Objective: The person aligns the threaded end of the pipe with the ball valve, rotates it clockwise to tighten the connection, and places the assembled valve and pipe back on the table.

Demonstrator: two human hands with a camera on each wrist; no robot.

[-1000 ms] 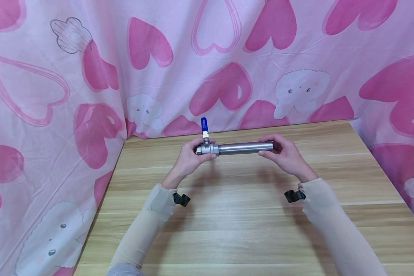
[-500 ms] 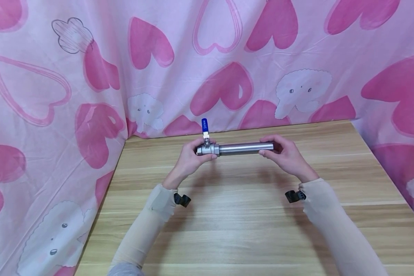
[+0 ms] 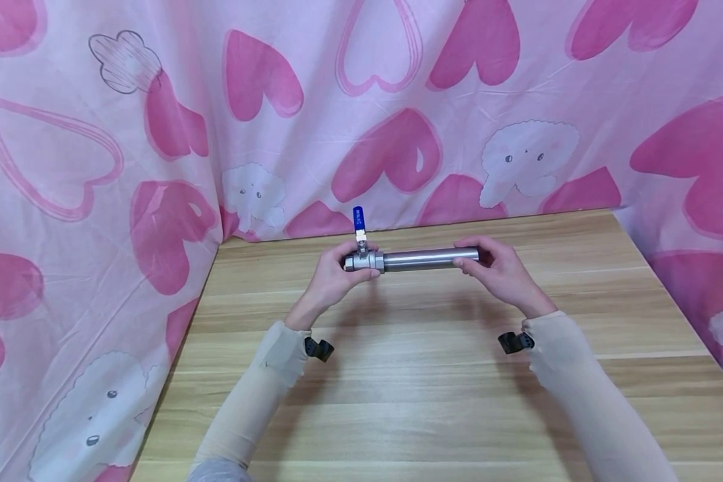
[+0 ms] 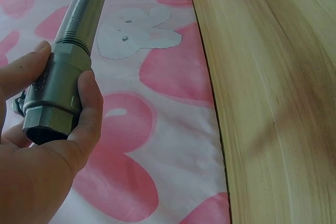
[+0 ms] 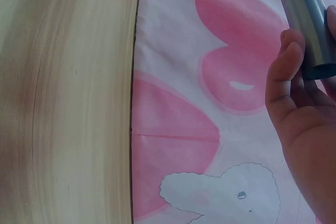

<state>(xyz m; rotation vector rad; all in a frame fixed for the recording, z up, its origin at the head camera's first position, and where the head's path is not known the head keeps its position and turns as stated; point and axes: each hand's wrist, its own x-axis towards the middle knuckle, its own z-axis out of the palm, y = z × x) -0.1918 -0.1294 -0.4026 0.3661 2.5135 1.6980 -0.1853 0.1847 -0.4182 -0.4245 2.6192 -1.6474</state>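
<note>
On the left, we see a pink curtain (image 3: 96,201) with hearts and white elephants hanging past the left edge of the wooden table (image 3: 434,402) and along its far edge. Our left hand (image 3: 331,278) curls thumb and fingers around the valve (image 3: 363,261), a grey metal piece with flat sides, whose small blue lever (image 3: 358,217) stands upright. Screwed into it, a smooth, round steel pipe (image 3: 430,258) runs level to the right, held above the table near the far edge, a little left of its middle. Our right hand (image 3: 500,274) grips the pipe's open right end with bent fingers (image 5: 286,61). Nothing lies between the hands and the pipe. The tabletop shows pale, streaked grain. Beige sleeves (image 3: 259,395) cover both forearms.
</note>
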